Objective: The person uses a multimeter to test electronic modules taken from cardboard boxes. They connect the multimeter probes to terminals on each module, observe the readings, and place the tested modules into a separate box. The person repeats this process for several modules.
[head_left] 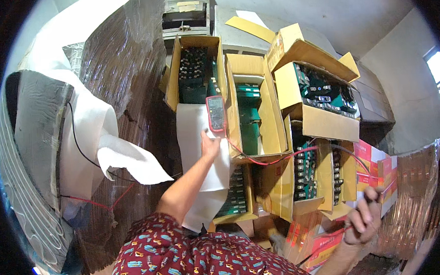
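My left hand [210,144] reaches up and touches the lower end of a red and grey multimeter [217,113] that lies on a white sheet [192,134] between cardboard boxes. Red and black test leads [276,159] run from the meter across the boxes to my right hand [364,218], which is closed around the probe ends at the lower right. The nearest boxes [309,175] hold rows of green battery cells with metal terminals. My patterned red sleeve fills the lower middle.
Several open cardboard boxes [258,110] of green cells stand stacked ahead and to the right. Red printed cartons [375,164] sit at the right. A wrapped brown stack [121,58] and white foam sheeting [95,124] stand on the left, with red and black wires hanging there.
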Available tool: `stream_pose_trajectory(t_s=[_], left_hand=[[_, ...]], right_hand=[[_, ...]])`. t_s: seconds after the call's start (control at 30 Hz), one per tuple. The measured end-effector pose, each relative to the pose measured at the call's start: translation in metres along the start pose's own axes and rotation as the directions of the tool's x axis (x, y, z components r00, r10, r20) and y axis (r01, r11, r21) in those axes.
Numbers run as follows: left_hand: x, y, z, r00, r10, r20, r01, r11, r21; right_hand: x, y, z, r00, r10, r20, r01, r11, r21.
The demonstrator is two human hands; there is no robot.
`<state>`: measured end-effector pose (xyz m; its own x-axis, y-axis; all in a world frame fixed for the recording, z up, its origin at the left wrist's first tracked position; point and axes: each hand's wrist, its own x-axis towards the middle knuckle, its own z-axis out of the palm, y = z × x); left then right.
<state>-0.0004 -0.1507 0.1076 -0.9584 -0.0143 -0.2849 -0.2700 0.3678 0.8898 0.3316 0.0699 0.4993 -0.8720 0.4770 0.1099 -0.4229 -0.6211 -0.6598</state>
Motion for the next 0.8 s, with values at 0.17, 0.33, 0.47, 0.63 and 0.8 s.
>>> stream_pose_trajectory(t_s=[0.17,0.33,0.47,0.63,0.8], left_hand=[[-0.154,0.104,-0.03,0.443,0.717,0.538,-0.354,0.691,-0.63],[-0.203,0.104,-0.047,0.151,0.498,0.854,-0.333,0.839,-0.431],[-0.172,0.075,-0.068,0.302,0.422,0.855,-0.432,0.86,-0.272],[-0.154,0.019,-0.108,0.415,0.143,0.899,-0.434,0.899,0.058],[-0.137,0.013,-0.134,0.713,0.411,0.568,-0.599,0.779,0.188]], right_hand=[[0.058,0.105,0.022,0.986,0.144,-0.085,-0.135,0.986,0.101],[0.099,0.135,0.015,0.988,0.083,-0.133,-0.061,0.985,0.161],[0.114,0.127,-0.01,0.982,-0.028,-0.186,0.023,0.999,-0.03],[0.11,0.125,-0.026,0.95,-0.191,-0.246,0.106,0.941,-0.322],[0.09,0.114,-0.063,0.983,0.086,-0.161,-0.175,0.197,-0.965]])
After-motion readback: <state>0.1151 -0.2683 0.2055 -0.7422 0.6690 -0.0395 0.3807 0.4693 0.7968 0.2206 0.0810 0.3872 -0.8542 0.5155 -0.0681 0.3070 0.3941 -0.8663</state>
